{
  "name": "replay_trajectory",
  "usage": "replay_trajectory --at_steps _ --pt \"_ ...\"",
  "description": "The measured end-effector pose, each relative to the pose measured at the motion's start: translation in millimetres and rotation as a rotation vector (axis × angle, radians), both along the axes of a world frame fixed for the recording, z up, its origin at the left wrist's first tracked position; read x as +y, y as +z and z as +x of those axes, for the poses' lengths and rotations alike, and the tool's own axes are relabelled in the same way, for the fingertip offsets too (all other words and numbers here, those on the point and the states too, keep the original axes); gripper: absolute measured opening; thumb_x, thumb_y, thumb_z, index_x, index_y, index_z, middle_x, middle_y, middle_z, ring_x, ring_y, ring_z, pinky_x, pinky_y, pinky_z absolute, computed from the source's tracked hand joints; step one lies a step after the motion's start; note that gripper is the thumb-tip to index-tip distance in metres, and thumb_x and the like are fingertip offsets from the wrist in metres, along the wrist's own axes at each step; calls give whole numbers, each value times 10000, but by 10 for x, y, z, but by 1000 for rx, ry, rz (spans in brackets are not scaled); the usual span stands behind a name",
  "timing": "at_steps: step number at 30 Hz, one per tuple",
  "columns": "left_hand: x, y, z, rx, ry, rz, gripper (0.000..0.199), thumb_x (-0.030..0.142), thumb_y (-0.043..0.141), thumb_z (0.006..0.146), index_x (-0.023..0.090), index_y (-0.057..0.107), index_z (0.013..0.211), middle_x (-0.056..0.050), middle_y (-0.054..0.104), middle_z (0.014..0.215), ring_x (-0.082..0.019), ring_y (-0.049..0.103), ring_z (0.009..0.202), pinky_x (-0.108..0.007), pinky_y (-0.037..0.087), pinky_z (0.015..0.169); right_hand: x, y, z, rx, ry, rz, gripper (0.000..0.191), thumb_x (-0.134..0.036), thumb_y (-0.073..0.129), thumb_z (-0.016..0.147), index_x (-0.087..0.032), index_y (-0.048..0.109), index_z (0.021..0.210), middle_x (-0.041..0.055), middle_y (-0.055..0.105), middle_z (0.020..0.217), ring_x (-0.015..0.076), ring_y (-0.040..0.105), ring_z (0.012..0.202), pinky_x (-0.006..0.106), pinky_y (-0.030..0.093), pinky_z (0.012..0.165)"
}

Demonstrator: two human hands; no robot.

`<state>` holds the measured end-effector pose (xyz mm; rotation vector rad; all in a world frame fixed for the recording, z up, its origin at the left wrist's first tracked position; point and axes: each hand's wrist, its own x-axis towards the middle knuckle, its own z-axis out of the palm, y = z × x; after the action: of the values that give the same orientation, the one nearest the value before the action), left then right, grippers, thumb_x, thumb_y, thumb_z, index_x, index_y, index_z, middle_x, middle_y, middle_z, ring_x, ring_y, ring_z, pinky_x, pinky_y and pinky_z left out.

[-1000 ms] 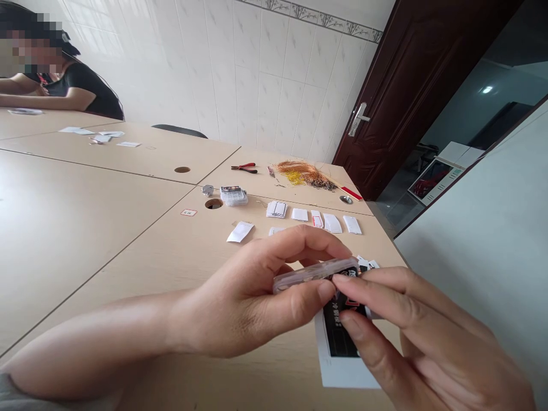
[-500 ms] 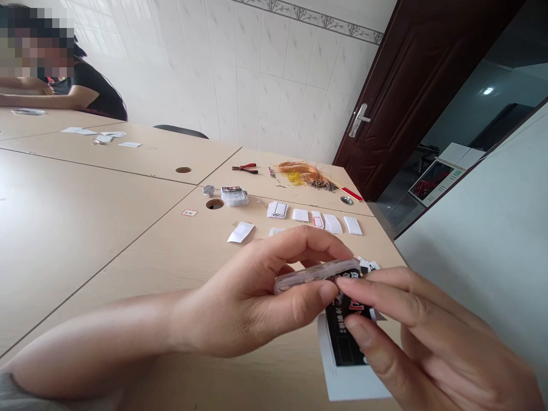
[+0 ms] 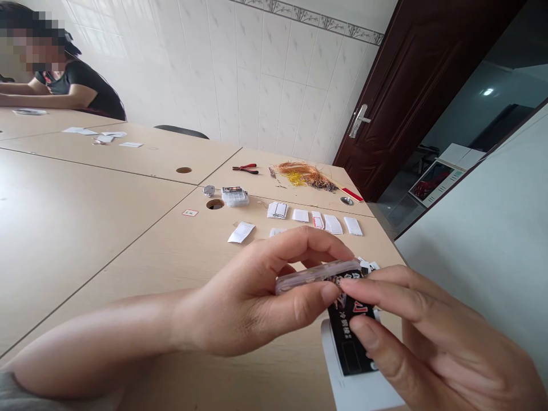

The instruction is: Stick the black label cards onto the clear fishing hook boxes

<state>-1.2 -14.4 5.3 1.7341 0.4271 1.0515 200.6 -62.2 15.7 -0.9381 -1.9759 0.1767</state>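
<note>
My left hand (image 3: 252, 297) grips a thin clear plastic box (image 3: 314, 275), its thumb along the near side and its fingers curled over the far side. A black printed label (image 3: 349, 345) with white and red characters slants down from the box's right end. Thumb and forefinger of my right hand (image 3: 449, 337) pinch this label, the fingertips right beside my left thumb. Below the label a white sheet (image 3: 353, 394) shows, partly covered by my right hand. Whether label and sheet are joined I cannot tell.
Paper stacks (image 3: 333, 224) lie in a row beyond my hands. Clear boxes (image 3: 235, 197) stand by a round table hole (image 3: 214, 204). Farther back are red-handled pliers (image 3: 246, 169) and a bundle of copper-coloured wires (image 3: 306, 173). Another person (image 3: 85, 85) sits at far left.
The black label and the white sheet have shifted slightly right and down with my right thumb. My left hand and the box are almost still. The seated person's head has moved slightly left.
</note>
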Motion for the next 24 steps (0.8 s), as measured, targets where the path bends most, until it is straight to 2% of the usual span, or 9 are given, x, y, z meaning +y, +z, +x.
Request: replay_trajectory --at_steps 24 --pt "0 -19 -31 16 -18 31 212 302 611 1006 171 607 1173 -68 667 1035 -147 651 898 -200 566 671 -3 -27 16 13 7 -34 205 -241 692 915 -295 728 1110 -30 802 1072 127 770 983 136 625 807"
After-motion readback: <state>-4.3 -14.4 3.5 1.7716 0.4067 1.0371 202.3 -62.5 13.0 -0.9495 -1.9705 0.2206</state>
